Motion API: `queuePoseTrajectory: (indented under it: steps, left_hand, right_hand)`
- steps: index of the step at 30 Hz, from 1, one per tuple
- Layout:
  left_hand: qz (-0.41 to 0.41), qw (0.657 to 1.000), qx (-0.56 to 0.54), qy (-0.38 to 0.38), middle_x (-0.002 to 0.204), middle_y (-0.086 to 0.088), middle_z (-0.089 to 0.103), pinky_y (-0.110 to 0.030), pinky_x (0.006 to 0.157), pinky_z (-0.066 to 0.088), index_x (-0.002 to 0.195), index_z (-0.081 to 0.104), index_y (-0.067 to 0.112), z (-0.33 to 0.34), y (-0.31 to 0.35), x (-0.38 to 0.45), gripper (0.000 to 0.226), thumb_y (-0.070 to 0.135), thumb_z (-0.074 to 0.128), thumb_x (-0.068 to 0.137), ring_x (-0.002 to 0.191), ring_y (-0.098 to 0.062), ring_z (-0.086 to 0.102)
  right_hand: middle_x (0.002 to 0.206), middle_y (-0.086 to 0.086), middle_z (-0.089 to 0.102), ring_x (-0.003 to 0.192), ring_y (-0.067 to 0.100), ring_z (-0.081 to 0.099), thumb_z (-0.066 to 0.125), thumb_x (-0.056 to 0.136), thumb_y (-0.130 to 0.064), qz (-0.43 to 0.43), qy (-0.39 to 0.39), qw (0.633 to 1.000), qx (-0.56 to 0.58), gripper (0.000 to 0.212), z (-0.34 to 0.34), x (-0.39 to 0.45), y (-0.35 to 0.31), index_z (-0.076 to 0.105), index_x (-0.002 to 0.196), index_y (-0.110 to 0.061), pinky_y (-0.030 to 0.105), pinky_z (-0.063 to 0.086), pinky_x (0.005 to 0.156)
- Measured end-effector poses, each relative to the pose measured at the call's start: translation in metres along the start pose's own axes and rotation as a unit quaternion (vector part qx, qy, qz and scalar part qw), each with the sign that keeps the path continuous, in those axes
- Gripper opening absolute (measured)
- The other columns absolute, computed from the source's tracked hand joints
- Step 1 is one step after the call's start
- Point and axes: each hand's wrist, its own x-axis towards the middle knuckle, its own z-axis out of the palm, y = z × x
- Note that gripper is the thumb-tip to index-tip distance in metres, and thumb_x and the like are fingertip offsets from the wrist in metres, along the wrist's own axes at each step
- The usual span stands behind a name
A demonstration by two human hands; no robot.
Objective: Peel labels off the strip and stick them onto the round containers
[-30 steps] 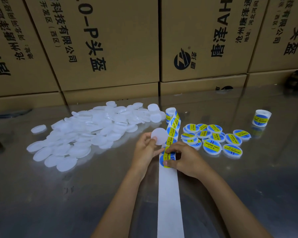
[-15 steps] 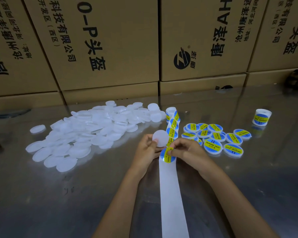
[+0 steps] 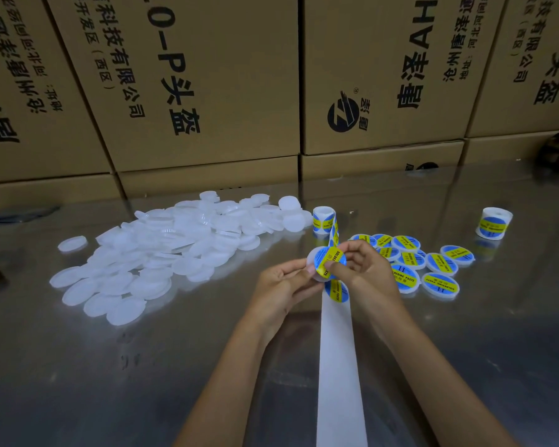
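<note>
Here, left hand (image 3: 283, 283): curled round a white round container (image 3: 315, 262), gripping its rim from the left; the container is lifted off the table, tilted toward the camera
Right hand (image 3: 365, 269): fingers bent, thumb and fingertips pinching and pressing a blue-and-yellow label (image 3: 329, 259) onto the container's face; the label covers most of that face
Strip (image 3: 339, 366): bare white backing runs along the table from just below the hands to the near edge; one label still sits on it right under the held container; beyond the hands it rises to the label roll (image 3: 324, 220), which stands upright
Unlabelled containers (image 3: 162, 253): a loose white heap to the left of the hands, a single one lying apart at its far left
Labelled containers (image 3: 433, 269): a cluster lying flat just right of the right hand, labels up
Second roll (image 3: 494, 223): upright, well apart to the right
Table (image 3: 110, 382): shiny metal
Cardboard boxes (image 3: 207, 91): stacked along the far edge; printed with black characters
</note>
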Motion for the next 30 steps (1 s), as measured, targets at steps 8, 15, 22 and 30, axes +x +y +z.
queuePoseTrajectory:
  steps: [8,15,22,30]
  left_hand:
    - [-0.010,0.999,-0.024,-0.021,0.107,-0.018,0.075,-0.027,0.085,0.058,0.108,0.072,0.001,0.000,-0.001,0.002,0.020,0.008,0.056,0.099,0.102,-0.024,0.073]
    - [-0.014,0.999,-0.032,-0.014,0.108,-0.020,0.074,-0.027,0.085,0.059,0.119,0.064,-0.009,0.001,-0.002,0.002,0.027,0.007,0.057,0.099,0.102,-0.025,0.073]
    - [-0.012,1.000,-0.012,-0.002,0.110,-0.023,0.073,-0.028,0.087,0.059,0.119,0.064,-0.009,0.004,-0.001,0.001,0.027,0.007,0.058,0.098,0.103,-0.026,0.072]
    - [-0.001,1.000,-0.018,0.004,0.110,-0.020,0.074,-0.030,0.089,0.058,0.117,0.066,-0.007,0.005,0.002,0.001,0.025,0.008,0.057,0.099,0.105,-0.027,0.072]
  right_hand:
    - [0.080,-0.002,0.068,0.071,0.004,0.066,0.073,0.080,0.008,-0.024,0.015,0.999,-0.025,0.027,0.001,-0.002,-0.001,0.059,0.090,-0.012,0.016,0.054,0.067]
    - [0.083,-0.001,0.068,0.071,0.005,0.066,0.072,0.082,0.005,-0.046,0.019,0.996,-0.071,0.028,0.003,-0.004,0.004,0.057,0.089,-0.017,0.018,0.054,0.067]
    - [0.082,-0.003,0.068,0.074,0.012,0.067,0.075,0.080,0.002,-0.055,0.027,0.994,-0.095,0.031,0.001,-0.004,0.006,0.056,0.087,-0.022,0.021,0.056,0.067]
    - [0.101,-0.009,0.057,0.073,0.003,0.056,0.081,0.078,-0.026,-0.115,0.077,0.956,-0.259,0.028,0.000,-0.004,0.012,0.061,0.098,-0.029,0.025,0.049,0.069]
